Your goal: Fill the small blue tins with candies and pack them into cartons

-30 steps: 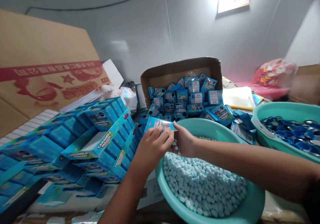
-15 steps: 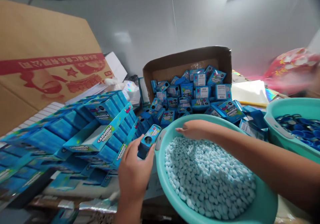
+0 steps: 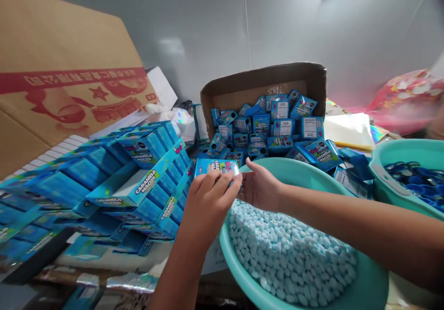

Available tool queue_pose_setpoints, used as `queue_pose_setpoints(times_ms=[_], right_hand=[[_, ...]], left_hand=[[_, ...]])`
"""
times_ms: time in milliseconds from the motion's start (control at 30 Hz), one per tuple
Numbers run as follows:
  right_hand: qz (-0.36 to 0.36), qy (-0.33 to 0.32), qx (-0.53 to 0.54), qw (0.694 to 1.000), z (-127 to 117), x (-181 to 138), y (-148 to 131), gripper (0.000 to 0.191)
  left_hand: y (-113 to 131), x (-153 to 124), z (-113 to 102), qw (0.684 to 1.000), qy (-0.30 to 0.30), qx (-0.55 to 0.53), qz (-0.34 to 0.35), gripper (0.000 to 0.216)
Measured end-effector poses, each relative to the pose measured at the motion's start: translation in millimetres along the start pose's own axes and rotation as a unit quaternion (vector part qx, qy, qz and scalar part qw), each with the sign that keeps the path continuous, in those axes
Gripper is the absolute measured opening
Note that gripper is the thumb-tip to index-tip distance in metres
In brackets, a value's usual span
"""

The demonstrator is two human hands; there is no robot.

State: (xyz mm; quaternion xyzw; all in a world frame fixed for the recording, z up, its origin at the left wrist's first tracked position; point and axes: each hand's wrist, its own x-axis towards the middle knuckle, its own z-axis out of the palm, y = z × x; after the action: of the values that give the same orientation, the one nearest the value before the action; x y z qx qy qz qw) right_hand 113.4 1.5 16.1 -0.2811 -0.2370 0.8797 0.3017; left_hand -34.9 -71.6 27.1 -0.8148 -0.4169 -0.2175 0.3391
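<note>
My left hand point(image 3: 211, 197) is closed around a small blue candy tin point(image 3: 217, 166), over the left rim of a teal basin point(image 3: 227, 250). The tin lies on its side, its printed face up and one end pointing at my right hand. Cupped at that end is my right hand point(image 3: 260, 185), thumb raised and fingers stretched out, some of them hidden behind my left hand. Whether candies lie in its palm I cannot tell. Beneath it, the basin holds a heap of pale blue candies point(image 3: 294, 250).
Stacked blue display boxes point(image 3: 138, 176) stand to the left, before a large cardboard carton point(image 3: 62, 37). Behind the basin, an open brown box point(image 3: 263, 81) is full of blue tins. A second teal basin point(image 3: 391, 176) at right holds dark blue caps point(image 3: 416, 180).
My right hand has moved up and left from the candies to the tin. My left hand has tipped the tin from upright onto its side, toward my right hand.
</note>
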Motion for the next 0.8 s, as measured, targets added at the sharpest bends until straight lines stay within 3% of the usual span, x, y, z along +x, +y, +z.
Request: queue_pose_setpoints(times_ms=[100, 133, 167, 200, 267, 300, 333, 367, 400, 467, 533, 567, 667, 800], right_hand=[[-0.026, 0.026, -0.063, 0.997, -5.4, 2.0, -12.3, 0.061], [-0.045, 0.038, -0.147, 0.987, -7.3, 1.3, -18.8, 0.060], [-0.068, 0.054, -0.271, 0.959, -9.4, -0.3, -25.5, 0.057], [-0.089, 0.075, -0.412, 0.904, -11.7, -2.6, -31.9, 0.053], [-0.113, 0.116, -0.633, 0.757, -16.6, -7.5, -41.7, 0.048], [-0.113, 0.129, -0.690, 0.703, -18.8, -9.2, -44.4, 0.049], [-0.111, 0.133, -0.718, 0.674, -20.3, -10.0, -45.3, 0.051], [-0.104, 0.132, -0.715, 0.679, -20.9, -10.0, -44.6, 0.054], [-0.094, 0.125, -0.688, 0.709, -20.3, -9.2, -42.4, 0.056], [-0.062, 0.082, -0.573, 0.813, -15.4, -7.2, -34.6, 0.063], [-0.015, -0.003, -0.368, 0.930, -7.6, -7.1, -24.9, 0.070], [0.007, -0.046, -0.259, 0.965, -3.7, -8.0, -20.4, 0.072], [0.030, -0.079, -0.043, 0.996, 3.3, -11.4, -12.2, 0.068], [-0.006, 0.040, -0.001, 0.999, -2.1, -6.4, -16.4, 0.056]], left_hand=[[-1.9, 1.7, 3.4, 0.997, 0.038, 0.027, 0.062, 0.029], [-1.9, -2.6, 4.7, 0.997, 0.049, 0.031, 0.059, 0.030], [-1.7, -8.8, 6.0, 0.997, 0.055, 0.032, 0.041, 0.031], [-1.5, -16.4, 7.3, 0.998, 0.059, 0.030, 0.011, 0.032], [-1.2, -33.7, 10.2, 0.994, 0.071, 0.015, -0.076, 0.036], [-1.1, -42.0, 11.7, 0.989, 0.082, 0.007, -0.120, 0.039], [-0.9, -49.0, 13.1, 0.983, 0.095, 0.000, -0.157, 0.043], [-0.4, -53.9, 14.3, 0.977, 0.110, -0.005, -0.182, 0.045], [0.5, -56.2, 15.0, 0.973, 0.120, -0.009, -0.195, 0.047], [4.0, -51.3, 14.6, 0.973, 0.134, -0.013, -0.186, 0.050], [9.6, -34.8, 12.0, 0.982, 0.127, -0.012, -0.142, 0.048], [12.5, -23.7, 10.2, 0.987, 0.110, -0.003, -0.118, 0.045], [18.0, 9.8, 4.7, 0.998, 0.041, 0.036, -0.029, 0.032], [12.5, 29.2, 0.9, 0.995, 0.050, 0.068, 0.059, 0.029]])
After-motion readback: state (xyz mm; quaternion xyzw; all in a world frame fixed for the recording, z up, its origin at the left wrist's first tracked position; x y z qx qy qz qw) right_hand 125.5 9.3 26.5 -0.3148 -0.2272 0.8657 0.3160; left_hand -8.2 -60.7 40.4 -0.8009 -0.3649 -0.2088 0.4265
